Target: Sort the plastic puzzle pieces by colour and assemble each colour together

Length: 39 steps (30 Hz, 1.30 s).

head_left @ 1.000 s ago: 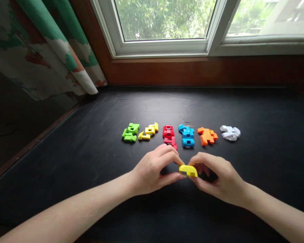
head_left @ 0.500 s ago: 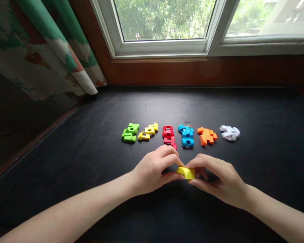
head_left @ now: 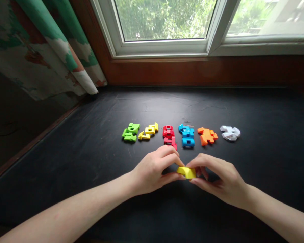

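A small yellow plastic puzzle piece [head_left: 186, 172] is pinched between both hands, in front of a row of coloured pieces. My left hand [head_left: 158, 168] grips its left end with thumb and fingertips. On the other end, the thumb and fingers of my right hand [head_left: 218, 177] are closed; they cover part of it. Just beyond my left fingers lie red pieces [head_left: 168, 132], the nearest partly hidden by my knuckles. Blue pieces [head_left: 187, 135] lie a little past the held piece.
Green pieces [head_left: 131, 132] and more yellow pieces [head_left: 150, 130] lie at the row's left. Orange pieces [head_left: 207, 135] and white pieces [head_left: 230, 133] lie at its right. The black tabletop [head_left: 91, 145] meets a window frame [head_left: 162, 53] behind; a curtain [head_left: 73, 60] hangs at the left.
Almost nothing differs. Both hands keep hold of the yellow piece, and my right fingers have shifted very slightly. The row of pieces lies as before.
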Each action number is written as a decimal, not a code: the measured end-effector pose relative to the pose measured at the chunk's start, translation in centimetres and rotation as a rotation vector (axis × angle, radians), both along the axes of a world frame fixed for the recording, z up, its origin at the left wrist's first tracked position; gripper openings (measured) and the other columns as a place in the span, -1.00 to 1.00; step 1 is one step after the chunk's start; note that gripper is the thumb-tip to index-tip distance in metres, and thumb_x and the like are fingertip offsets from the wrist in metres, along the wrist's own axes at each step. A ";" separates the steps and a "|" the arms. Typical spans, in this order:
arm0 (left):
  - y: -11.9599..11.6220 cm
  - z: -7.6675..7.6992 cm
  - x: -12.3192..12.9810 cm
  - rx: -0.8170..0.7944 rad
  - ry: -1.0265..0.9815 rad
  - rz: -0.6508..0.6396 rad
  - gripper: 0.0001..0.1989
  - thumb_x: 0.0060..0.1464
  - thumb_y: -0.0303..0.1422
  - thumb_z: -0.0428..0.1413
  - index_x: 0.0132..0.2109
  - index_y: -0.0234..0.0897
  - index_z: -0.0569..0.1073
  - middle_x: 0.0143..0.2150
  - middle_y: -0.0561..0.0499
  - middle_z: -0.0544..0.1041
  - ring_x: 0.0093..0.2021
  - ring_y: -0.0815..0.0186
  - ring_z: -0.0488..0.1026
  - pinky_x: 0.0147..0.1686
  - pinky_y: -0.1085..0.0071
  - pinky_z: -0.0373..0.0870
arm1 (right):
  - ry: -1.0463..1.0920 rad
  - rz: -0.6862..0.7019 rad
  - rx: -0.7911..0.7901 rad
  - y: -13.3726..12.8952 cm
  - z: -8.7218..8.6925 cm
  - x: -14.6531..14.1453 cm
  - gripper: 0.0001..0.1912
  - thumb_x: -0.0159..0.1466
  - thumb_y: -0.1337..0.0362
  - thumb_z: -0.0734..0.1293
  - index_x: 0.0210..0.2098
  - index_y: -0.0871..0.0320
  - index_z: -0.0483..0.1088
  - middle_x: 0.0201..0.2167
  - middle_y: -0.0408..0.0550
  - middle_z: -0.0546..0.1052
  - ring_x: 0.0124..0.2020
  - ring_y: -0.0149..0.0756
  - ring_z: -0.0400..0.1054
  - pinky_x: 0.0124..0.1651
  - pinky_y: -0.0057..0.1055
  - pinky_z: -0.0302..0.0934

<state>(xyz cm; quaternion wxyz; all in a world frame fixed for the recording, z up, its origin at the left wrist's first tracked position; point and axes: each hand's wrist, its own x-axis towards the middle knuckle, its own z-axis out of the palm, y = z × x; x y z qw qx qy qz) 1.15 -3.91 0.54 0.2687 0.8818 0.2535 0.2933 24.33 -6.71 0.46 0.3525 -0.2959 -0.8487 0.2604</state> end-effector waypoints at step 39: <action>3.8 2.9 -5.8 0.674 0.305 0.080 -0.79 0.31 -0.25 0.02 -0.12 -0.31 0.45 -0.13 -0.15 0.51 -0.15 0.19 0.44 -0.09 0.28 0.44 | 0.024 0.008 -0.019 0.3 -0.5 0.3 -0.66 0.36 0.46 0.28 0.10 0.09 0.26 -0.19 -0.05 0.42 -0.37 -0.42 0.32 -0.40 -0.53 0.31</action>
